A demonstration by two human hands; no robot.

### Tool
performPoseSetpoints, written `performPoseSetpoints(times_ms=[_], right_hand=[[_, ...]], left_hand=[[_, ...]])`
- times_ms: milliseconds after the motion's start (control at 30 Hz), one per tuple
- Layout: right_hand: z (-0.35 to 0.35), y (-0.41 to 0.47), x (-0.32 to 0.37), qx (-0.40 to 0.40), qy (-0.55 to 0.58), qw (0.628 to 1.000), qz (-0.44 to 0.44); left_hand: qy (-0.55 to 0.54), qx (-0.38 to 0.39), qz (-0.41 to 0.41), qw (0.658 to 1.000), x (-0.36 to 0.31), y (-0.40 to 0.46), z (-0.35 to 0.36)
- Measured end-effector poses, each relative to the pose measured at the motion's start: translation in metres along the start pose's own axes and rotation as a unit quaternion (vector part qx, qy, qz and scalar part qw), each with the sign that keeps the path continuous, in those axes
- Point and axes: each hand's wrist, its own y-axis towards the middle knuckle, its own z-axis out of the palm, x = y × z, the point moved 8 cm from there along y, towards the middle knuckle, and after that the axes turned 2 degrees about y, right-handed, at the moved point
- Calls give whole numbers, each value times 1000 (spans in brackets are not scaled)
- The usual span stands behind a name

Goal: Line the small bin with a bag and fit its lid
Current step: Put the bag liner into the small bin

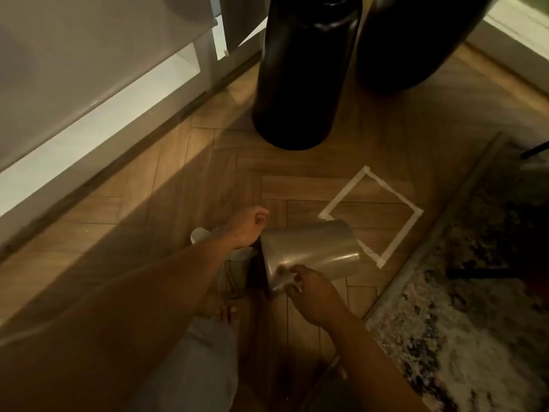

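A small metal bin (312, 251) is tipped on its side on the wooden floor, its open mouth turned toward me and its base over a corner of a taped square (371, 215). My right hand (312, 289) grips the bin's rim at the near side. My left hand (248, 224) is at the far side of the rim, fingers curled; whether it holds the rim is hidden. Under my left forearm lies something pale and rounded (199, 234), partly hidden. I see no bag that I can tell apart.
Two tall black cylinders (303, 78) (416, 40) stand on the floor ahead. White cabinets (74, 93) run along the left. A mottled rug (463, 292) covers the right side. My bare foot (221, 313) and knee are below the bin.
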Motion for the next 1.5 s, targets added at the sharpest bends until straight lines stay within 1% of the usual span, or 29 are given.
performPoseSetpoints(times_ms=[67, 167, 233, 333, 433, 533, 667, 733, 867, 1100, 1267, 1333, 1400, 1500], right_hand=[[3, 9, -4, -47, 17, 999, 7], [22, 20, -8, -92, 50, 994, 2], [30, 26, -9, -128, 83, 988, 16], [45, 34, -8, -152, 65, 986, 32], [54, 43, -6, -172, 3, 985, 25], [55, 48, -6, -171, -11, 985, 25], [57, 47, -7, -124, -18, 991, 36], [55, 43, -11, -113, -17, 992, 45], [37, 34, -18, -125, -3, 991, 45], [-4, 26, -20, -188, 14, 982, 29], [-46, 21, -21, -244, -16, 970, 3], [-65, 17, -23, -256, -9, 967, 4], [-82, 16, -25, -262, 5, 965, 8], [-102, 16, -29, -240, 35, 970, 28]], left_hand=[[0, 2, 3, 1000, 2, 5, 6], [6, 34, -26, 999, 15, 12, 23], [14, 43, -34, 998, 22, 13, 29], [45, 44, -34, 997, 27, 13, 37], [63, 63, -36, 995, 34, 15, 44], [69, 70, -44, 994, 39, 17, 46], [77, 79, -31, 993, 33, 16, 48], [71, 87, -24, 993, 26, 14, 49], [47, 92, -24, 994, 17, 14, 49], [27, 89, -14, 996, 4, 17, 49], [-1, 79, -26, 997, -5, 14, 43], [-16, 79, -19, 997, -13, 11, 42], [-28, 80, -20, 996, -20, 7, 41], [-45, 95, -16, 994, -28, -2, 43]])
